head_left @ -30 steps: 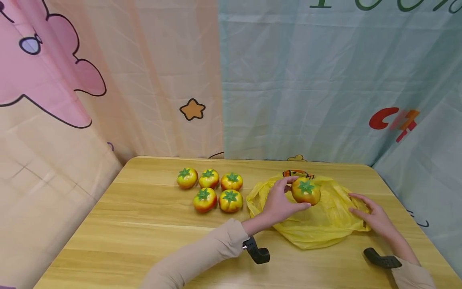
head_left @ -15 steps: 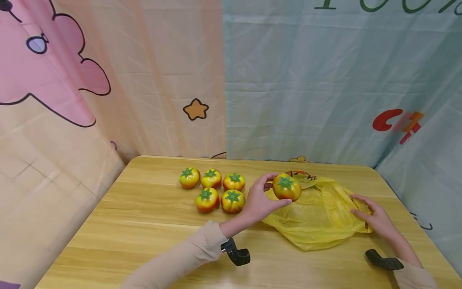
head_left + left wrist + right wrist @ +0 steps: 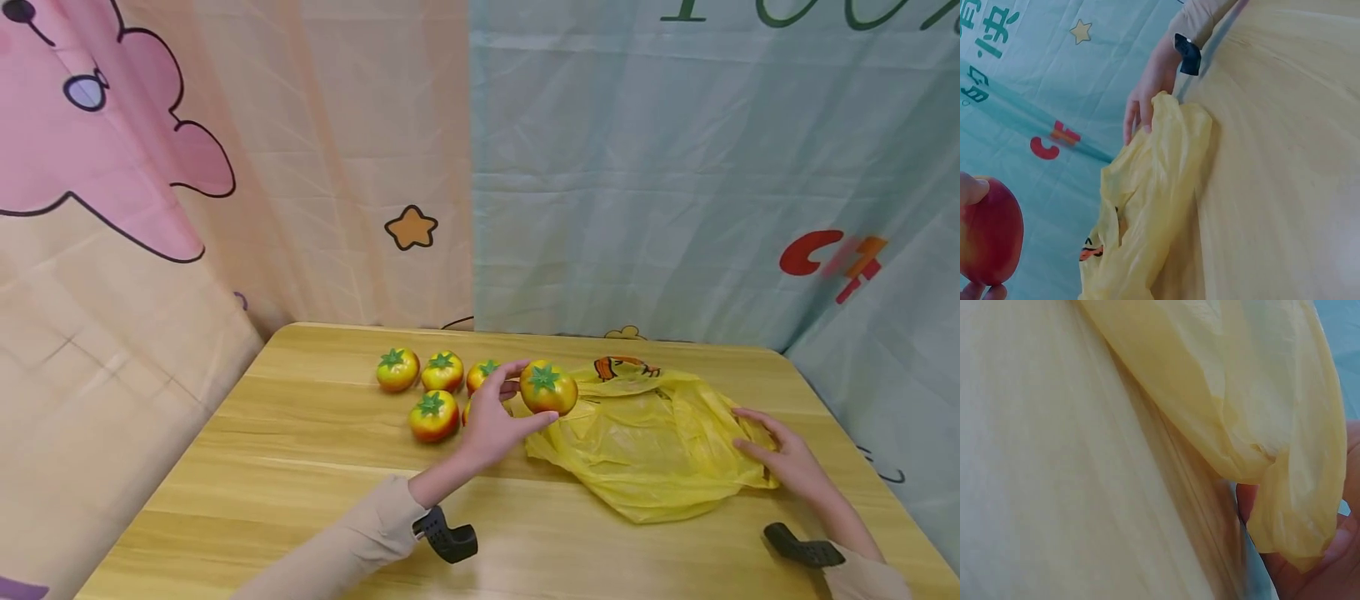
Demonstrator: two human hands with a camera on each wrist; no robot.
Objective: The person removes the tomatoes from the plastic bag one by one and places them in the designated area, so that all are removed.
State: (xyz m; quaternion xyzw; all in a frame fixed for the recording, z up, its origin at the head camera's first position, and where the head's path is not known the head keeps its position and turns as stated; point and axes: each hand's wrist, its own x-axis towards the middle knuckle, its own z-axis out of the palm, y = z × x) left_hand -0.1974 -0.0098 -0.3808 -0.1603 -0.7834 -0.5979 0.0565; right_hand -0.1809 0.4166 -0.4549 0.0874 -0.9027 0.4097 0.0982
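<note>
My left hand (image 3: 489,427) holds a yellow-red tomato (image 3: 550,395) with a green star-shaped leaf cap between thumb and fingers, raised above the table. In the left wrist view this tomato's red side (image 3: 999,234) shows, with a thumb and fingertips on it. A crumpled yellow plastic bag (image 3: 645,458) lies to its right. At the bag's right end my right hand (image 3: 793,462) grips a corner; the right wrist view shows that bunched corner (image 3: 1294,515) between thumb and fingers. Several similar tomatoes (image 3: 433,417) sit in two rows left of the bag, two partly hidden behind my left hand.
The wooden table (image 3: 315,500) carries all of this. Printed curtains (image 3: 637,167) hang behind its far edge and at both sides. A black wrist strap mount (image 3: 450,537) is on my left wrist, another mount (image 3: 802,546) on my right.
My left hand has moved left with the tomato, from over the bag to beside the rows of tomatoes. My right hand has stayed at the bag's right end.
</note>
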